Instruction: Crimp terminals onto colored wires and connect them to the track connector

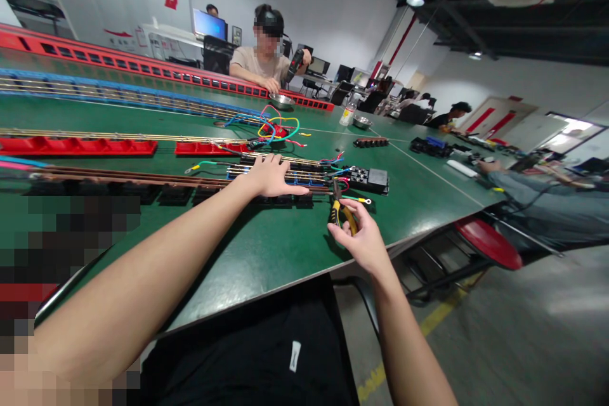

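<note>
My left hand (272, 176) lies spread over a bundle of long rails, its fingers across the black and blue tracks and its thumb stretched to the right. The rails (200, 179) carry brown and brass-coloured bars in black holders. My right hand (362, 236) grips a pair of pliers (335, 208) by its yellow and black handles. The pliers' jaws point up toward the rail ends; whether they close on a wire I cannot tell. Beside them lies a green-yellow wire with a ring terminal (367, 201). A black and grey connector block (370, 180) sits at the rails' right end.
Red holders (78, 146), a blue track (118, 96) and a long red rail (157, 66) lie across the green table (266, 254). A bottle (349, 111) and a metal bowl (282, 101) stand farther back. Opposite, a person (261, 63) holds a power drill. A red stool (490, 244) is at right.
</note>
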`<action>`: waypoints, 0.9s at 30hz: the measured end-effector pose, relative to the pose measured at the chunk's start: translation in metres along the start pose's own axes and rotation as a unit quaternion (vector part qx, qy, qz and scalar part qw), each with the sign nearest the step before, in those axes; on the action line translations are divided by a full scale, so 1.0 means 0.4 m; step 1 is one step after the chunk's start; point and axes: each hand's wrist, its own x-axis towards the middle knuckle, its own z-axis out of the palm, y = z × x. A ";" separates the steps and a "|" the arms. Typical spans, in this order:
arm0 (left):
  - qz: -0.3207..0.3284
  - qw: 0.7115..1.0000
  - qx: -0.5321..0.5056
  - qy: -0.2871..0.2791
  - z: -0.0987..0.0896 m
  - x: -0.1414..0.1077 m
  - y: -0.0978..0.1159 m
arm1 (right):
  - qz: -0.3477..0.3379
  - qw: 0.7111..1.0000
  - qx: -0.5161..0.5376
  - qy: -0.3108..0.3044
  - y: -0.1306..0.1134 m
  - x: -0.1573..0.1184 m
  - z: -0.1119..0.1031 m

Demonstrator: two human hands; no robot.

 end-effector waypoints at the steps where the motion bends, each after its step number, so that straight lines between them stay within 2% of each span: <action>1: 0.001 1.000 -0.001 -0.001 0.000 0.000 0.000 | -0.002 1.000 -0.015 -0.004 0.000 -0.001 -0.004; 13: 0.003 1.000 0.005 0.001 -0.003 -0.001 0.002 | -0.027 0.994 -0.099 -0.043 -0.006 -0.003 -0.044; 19: 0.006 1.000 0.007 0.002 -0.002 0.001 0.000 | -0.048 0.995 -0.082 -0.025 0.000 0.002 -0.066; 27: 0.008 1.000 0.002 0.003 -0.001 0.000 0.000 | -0.042 0.994 -0.099 -0.017 0.005 0.004 -0.070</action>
